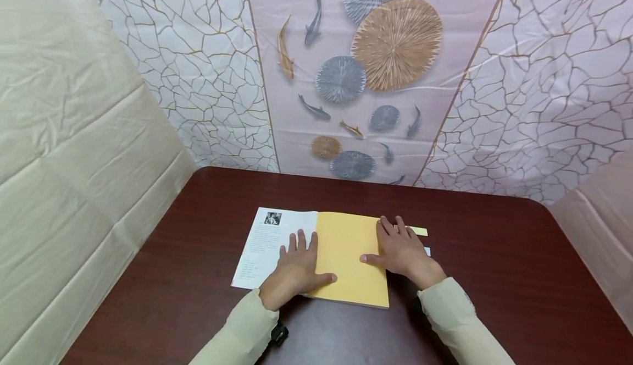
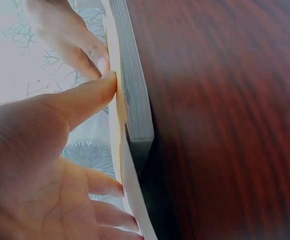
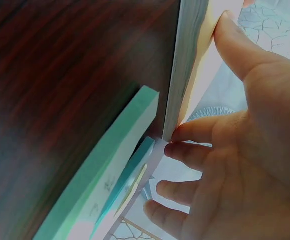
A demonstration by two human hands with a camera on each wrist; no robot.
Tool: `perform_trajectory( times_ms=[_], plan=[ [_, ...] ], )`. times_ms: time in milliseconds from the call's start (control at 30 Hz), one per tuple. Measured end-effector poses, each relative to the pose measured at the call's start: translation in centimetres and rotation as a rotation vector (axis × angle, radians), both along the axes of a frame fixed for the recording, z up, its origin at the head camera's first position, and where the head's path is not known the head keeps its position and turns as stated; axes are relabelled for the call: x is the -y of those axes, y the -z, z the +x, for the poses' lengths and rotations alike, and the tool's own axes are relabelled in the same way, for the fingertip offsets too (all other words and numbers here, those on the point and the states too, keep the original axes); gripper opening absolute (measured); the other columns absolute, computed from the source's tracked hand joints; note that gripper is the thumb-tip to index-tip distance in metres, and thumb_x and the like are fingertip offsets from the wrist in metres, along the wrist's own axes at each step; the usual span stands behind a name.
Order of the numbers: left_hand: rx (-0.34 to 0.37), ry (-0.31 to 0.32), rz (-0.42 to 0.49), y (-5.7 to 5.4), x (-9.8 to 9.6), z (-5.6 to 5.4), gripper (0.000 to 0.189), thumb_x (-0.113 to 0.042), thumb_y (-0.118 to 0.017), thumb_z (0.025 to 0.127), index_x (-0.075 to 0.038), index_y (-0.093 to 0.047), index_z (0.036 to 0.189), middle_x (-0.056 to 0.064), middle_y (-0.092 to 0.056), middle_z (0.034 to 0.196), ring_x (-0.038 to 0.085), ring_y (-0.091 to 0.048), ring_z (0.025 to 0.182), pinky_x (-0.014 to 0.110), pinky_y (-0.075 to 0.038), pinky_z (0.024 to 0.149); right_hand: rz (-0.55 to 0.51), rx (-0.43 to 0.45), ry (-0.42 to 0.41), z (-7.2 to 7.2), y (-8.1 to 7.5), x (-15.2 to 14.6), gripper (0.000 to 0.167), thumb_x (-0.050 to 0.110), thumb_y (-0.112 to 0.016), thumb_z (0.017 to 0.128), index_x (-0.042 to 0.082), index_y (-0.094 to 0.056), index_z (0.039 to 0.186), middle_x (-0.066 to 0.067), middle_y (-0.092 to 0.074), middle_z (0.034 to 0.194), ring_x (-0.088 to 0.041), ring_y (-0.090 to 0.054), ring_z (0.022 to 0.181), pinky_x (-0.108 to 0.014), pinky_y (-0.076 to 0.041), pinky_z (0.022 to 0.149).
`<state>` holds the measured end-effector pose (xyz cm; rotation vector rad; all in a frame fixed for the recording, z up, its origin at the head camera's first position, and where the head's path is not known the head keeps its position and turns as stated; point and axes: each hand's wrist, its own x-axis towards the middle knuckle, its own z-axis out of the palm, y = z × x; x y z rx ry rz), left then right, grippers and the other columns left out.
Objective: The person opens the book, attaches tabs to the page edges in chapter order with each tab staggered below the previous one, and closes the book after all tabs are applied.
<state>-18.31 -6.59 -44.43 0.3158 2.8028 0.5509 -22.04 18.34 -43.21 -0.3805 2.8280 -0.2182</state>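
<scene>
An opened book lies on the table with a bright yellow page [image 1: 348, 244] facing up. To its left spreads a white cover flap [image 1: 254, 252] with a small photo and printed lines. My left hand [image 1: 295, 270] lies across the fold between them, fingers straight, its thumb on the yellow page. At the page's right edge rests my right hand [image 1: 401, 248], fingers extended and thumb reaching inward on the yellow. In the left wrist view the book's thick page block [image 2: 134, 90] shows beneath the left thumb.
Sticky-note pads lie just right of the book, partly hidden by the right hand: a green pad [image 3: 102, 162], a blue pad [image 3: 127, 175] and a yellow pad [image 1: 418, 231]. The dark wood table [image 1: 504, 277] backs onto a patterned curtain [image 1: 346, 106].
</scene>
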Motion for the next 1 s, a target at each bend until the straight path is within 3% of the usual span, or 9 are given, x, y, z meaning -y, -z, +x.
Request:
perform_trajectory(
  times_ms=[167,300,400,533,600,667,767,867,1000],
  plan=[
    [-0.005,0.002,-0.002,-0.1,0.2,0.1,0.107,-0.057,-0.081,0.088,0.0,-0.032,0.164,0.033,-0.022,0.168,0.05,-0.021,0.157,0.065,-0.027,0.122,0.023,-0.019,-0.001,0.1,-0.2,0.6,0.098,0.06,-0.072,0.094,-0.003,-0.037,0.161,-0.03,-0.025,0.169,-0.057,-0.013,0.155,-0.069,-0.02,0.122],
    [0.0,-0.008,-0.017,-0.1,0.2,-0.1,0.107,-0.06,-0.08,0.087,-0.003,-0.032,0.165,0.031,-0.023,0.169,0.048,-0.021,0.158,0.062,-0.027,0.123,-0.101,-0.075,0.011,0.3,-0.7,0.9,0.096,0.049,-0.081,0.091,-0.002,-0.038,0.16,-0.031,-0.044,0.151,-0.051,-0.038,0.143,-0.063,-0.038,0.114],
    [-0.006,-0.025,-0.028,-0.1,0.0,-0.1,0.107,-0.059,-0.081,0.086,-0.003,-0.033,0.164,0.03,-0.023,0.169,0.047,-0.021,0.158,0.061,-0.026,0.124,-0.352,-0.038,0.073,0.8,-1.2,1.0,0.1,0.044,-0.077,0.097,-0.002,-0.021,0.165,-0.034,-0.046,0.15,-0.048,-0.05,0.135,-0.06,-0.047,0.105],
    [-0.07,-0.03,-0.058,0.0,-0.5,0.2,0.1,-0.056,-0.084,0.085,-0.003,-0.043,0.16,0.033,-0.022,0.168,0.049,-0.016,0.159,0.06,-0.017,0.127,-0.738,0.102,0.175,2.1,-1.9,1.1,0.095,0.046,-0.053,0.111,0.008,0.013,0.168,-0.037,-0.034,0.161,-0.049,-0.049,0.141,-0.058,-0.048,0.107],
    [-0.125,-0.004,-0.061,-0.1,-0.9,0.4,0.093,-0.052,-0.085,0.086,-0.002,-0.049,0.155,0.035,-0.019,0.168,0.05,-0.012,0.159,0.058,-0.015,0.128,-0.93,0.184,0.212,2.8,-2.0,1.2,0.085,0.048,-0.04,0.114,0.012,0.016,0.168,-0.036,-0.036,0.16,-0.046,-0.052,0.138,-0.052,-0.05,0.105],
    [-0.177,0.039,-0.037,0.0,-1.1,0.6,0.081,-0.044,-0.086,0.088,-0.002,-0.055,0.151,0.035,-0.019,0.168,0.049,-0.013,0.159,0.056,-0.017,0.128,-1.104,0.273,0.228,3.2,-1.8,1.4,0.073,0.046,-0.032,0.116,0.011,0.005,0.17,-0.032,-0.039,0.158,-0.039,-0.057,0.131,-0.045,-0.053,0.101],
    [-0.235,0.106,0.079,0.3,-1.4,0.6,0.063,-0.025,-0.087,0.087,-0.004,-0.063,0.142,0.03,-0.036,0.162,0.045,-0.033,0.152,0.051,-0.037,0.12,-1.192,0.332,0.174,3.4,-1.0,1.5,0.059,0.037,-0.031,0.118,0.005,-0.023,0.166,-0.028,-0.046,0.151,-0.028,-0.061,0.121,-0.038,-0.055,0.094],
    [-0.223,0.134,0.296,0.6,-1.5,0.2,0.054,-0.007,-0.084,0.085,-0.004,-0.067,0.136,0.021,-0.059,0.145,0.038,-0.055,0.135,0.047,-0.049,0.107,-1.112,0.286,0.059,3.4,0.0,1.7,0.051,0.031,-0.039,0.117,0.006,-0.039,0.161,-0.024,-0.052,0.149,-0.027,-0.061,0.123,-0.042,-0.056,0.095],
    [-0.033,0.065,0.707,0.5,-1.4,-0.7,0.037,0.001,-0.059,0.098,0.007,-0.065,0.134,0.021,-0.07,0.13,0.034,-0.066,0.123,0.045,-0.052,0.105,-0.962,0.185,-0.067,3.7,0.6,2.1,0.05,0.029,-0.043,0.116,0.016,-0.038,0.164,-0.017,-0.047,0.157,-0.037,-0.051,0.139,-0.054,-0.046,0.109]
  ],
)
